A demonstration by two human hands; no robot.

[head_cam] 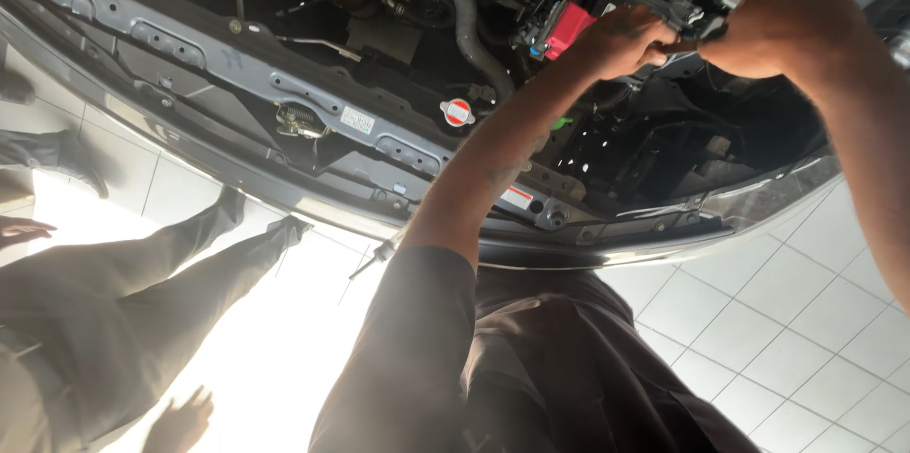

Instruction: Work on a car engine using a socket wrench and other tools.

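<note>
Hands meet over the open engine bay: left hand (621,41) and right hand (791,27) both closed around a dark tool handle (697,42) between them, just beside the red battery terminal cover (569,29).

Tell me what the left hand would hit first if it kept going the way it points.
Probably the right hand: the left hand points straight at it, both gripping a dark tool between them. Depth is unclear.

place: car workshop | evidence: open engine bay (398,27) (bonnet up), white tiled floor (796,320)
</note>
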